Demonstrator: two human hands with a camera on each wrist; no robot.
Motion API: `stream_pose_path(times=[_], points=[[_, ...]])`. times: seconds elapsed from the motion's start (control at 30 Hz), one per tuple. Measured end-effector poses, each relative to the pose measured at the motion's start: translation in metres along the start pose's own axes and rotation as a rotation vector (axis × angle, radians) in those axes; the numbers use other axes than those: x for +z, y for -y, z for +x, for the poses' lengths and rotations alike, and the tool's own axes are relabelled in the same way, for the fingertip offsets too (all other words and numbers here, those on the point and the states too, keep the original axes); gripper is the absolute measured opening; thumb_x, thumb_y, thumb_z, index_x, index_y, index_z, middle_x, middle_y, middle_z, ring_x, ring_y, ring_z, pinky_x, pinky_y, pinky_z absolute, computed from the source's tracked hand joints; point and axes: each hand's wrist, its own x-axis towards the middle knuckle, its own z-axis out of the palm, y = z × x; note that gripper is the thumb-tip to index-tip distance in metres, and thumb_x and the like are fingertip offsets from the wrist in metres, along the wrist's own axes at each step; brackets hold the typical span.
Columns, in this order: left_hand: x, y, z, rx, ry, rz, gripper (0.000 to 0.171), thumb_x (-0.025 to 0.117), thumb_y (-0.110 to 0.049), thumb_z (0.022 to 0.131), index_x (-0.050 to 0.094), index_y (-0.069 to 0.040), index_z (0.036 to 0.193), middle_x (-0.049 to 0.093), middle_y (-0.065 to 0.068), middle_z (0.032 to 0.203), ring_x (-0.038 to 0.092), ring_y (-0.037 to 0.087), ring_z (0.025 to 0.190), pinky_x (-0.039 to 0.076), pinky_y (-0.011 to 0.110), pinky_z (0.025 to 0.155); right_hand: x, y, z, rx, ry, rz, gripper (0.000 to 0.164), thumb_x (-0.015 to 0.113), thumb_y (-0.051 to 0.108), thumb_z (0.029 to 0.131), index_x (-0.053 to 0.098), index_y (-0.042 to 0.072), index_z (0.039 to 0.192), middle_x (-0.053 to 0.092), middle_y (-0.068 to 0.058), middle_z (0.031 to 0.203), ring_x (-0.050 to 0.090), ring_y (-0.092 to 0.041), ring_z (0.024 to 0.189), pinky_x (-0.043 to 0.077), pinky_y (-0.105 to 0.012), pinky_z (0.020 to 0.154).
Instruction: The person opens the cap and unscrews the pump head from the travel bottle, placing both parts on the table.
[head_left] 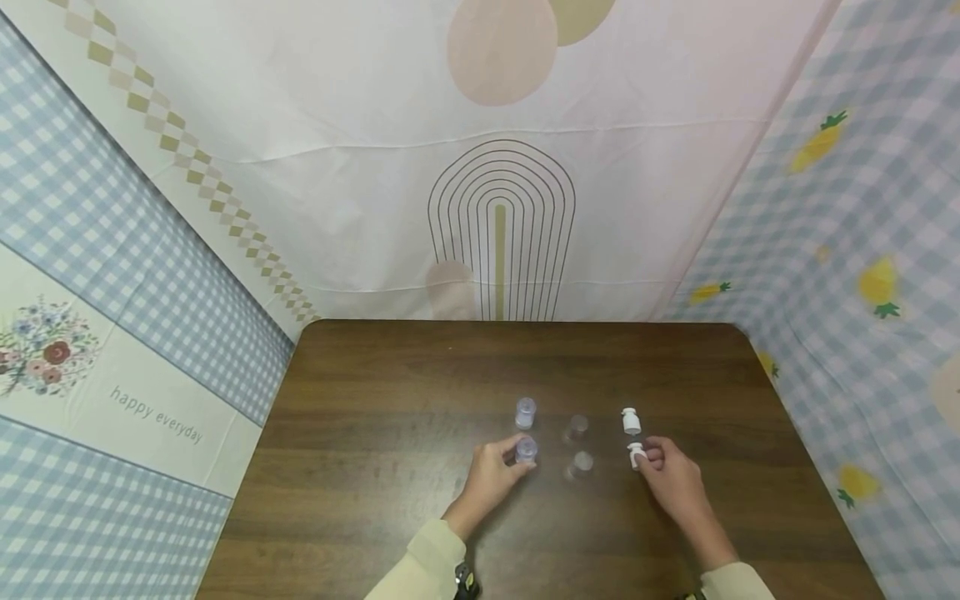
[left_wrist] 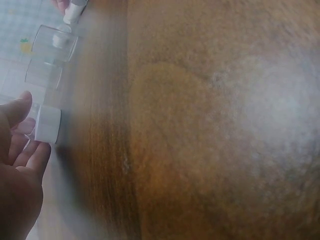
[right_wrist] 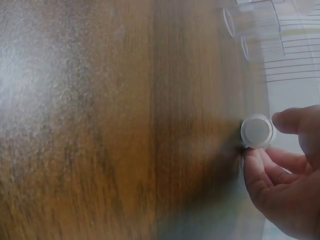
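Observation:
On the wooden table, my left hand (head_left: pixel 491 477) holds a small clear jar (head_left: pixel 527 451) between thumb and fingers. Its white base (left_wrist: pixel 48 124) faces the tabletop in the left wrist view. A matching clear jar (head_left: pixel 526 412) stands just behind it. Over on the right, my right hand (head_left: pixel 675 479) pinches a small white pump head (head_left: pixel 637 452), thumb on the near side. The right wrist view shows that piece's round white end (right_wrist: pixel 258 131) between the thumb and fingers. Another white pump head (head_left: pixel 631 421) is upright right behind it.
Two transparent cylinders, a far one (head_left: pixel 577 427) and a near one (head_left: pixel 582 463), stand between my hands. The brown table (head_left: pixel 360 500) ends at a printed white cloth (head_left: pixel 360 225) behind; checked cloths hang at both sides.

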Motion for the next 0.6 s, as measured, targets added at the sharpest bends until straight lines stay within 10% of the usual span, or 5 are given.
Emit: stream_pose_path(times=[0.6], points=[[0.0000,-0.0008,-0.0009,-0.003,0.000,-0.009,0.038,0.087,-0.008,0.079,0.077,-0.005,0.116,0.080,0.010,0.101,0.075,0.015,0.092,0.062,0.025,0.079,-0.0057,0.0029,-0.0016,-0.017,-0.081,-0.012,0.036,0.068,0.021,0.098,0.063,-0.005,0.123,0.074,-0.018,0.106,0.071,-0.031,0.097,0.057,-0.042,0.082]])
